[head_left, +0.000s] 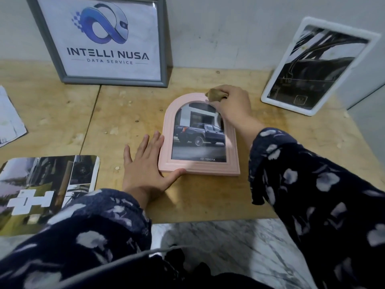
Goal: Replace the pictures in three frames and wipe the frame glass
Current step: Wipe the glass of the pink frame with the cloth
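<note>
A pink arched frame lies flat on the wooden table, showing a picture of a dark pickup truck. My left hand lies flat against the frame's left side, thumb along its bottom edge. My right hand grips a small brownish cloth at the top right of the arch, on the glass edge. A grey frame with a logo print leans on the wall at the back left. A white frame with a dark picture leans at the back right.
A loose printed picture lies at the table's front left, partly under my left sleeve. Another loose sheet lies at the far left edge. A marble floor shows below the table's front edge.
</note>
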`<state>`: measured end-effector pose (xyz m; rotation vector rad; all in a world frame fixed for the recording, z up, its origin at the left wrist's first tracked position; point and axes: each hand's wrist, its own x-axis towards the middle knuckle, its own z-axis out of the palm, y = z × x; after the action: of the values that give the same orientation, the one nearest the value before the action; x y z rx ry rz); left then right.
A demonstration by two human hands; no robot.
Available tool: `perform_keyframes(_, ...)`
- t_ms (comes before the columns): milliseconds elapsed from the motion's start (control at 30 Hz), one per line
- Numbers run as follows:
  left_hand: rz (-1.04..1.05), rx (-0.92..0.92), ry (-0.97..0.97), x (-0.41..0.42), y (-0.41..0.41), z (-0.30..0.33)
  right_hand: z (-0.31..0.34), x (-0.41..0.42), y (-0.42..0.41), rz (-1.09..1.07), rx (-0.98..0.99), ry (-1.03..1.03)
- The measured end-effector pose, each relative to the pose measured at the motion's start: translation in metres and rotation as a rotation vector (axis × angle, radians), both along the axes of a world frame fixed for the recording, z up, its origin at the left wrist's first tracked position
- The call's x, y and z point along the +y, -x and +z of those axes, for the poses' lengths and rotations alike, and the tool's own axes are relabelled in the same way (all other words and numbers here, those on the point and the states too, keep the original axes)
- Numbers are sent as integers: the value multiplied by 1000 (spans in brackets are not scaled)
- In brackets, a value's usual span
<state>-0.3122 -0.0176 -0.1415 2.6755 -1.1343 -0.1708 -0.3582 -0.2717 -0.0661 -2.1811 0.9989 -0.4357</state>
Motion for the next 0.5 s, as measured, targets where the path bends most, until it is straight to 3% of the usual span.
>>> perform_keyframes(133,2,18,10,0,-2,-1,-11,8,-34,154,73,96)
perform_keyframes(267,8,23,19,0,-3,-2,-22,8,-40,308,278,175)
perform_keyframes(400,19,23,16,-1,-1,0,-27,-8,-20,215,322,161)
perform_keyframes(500,33,16,21,-2,0,0,-35,-13,3,107,251,6)
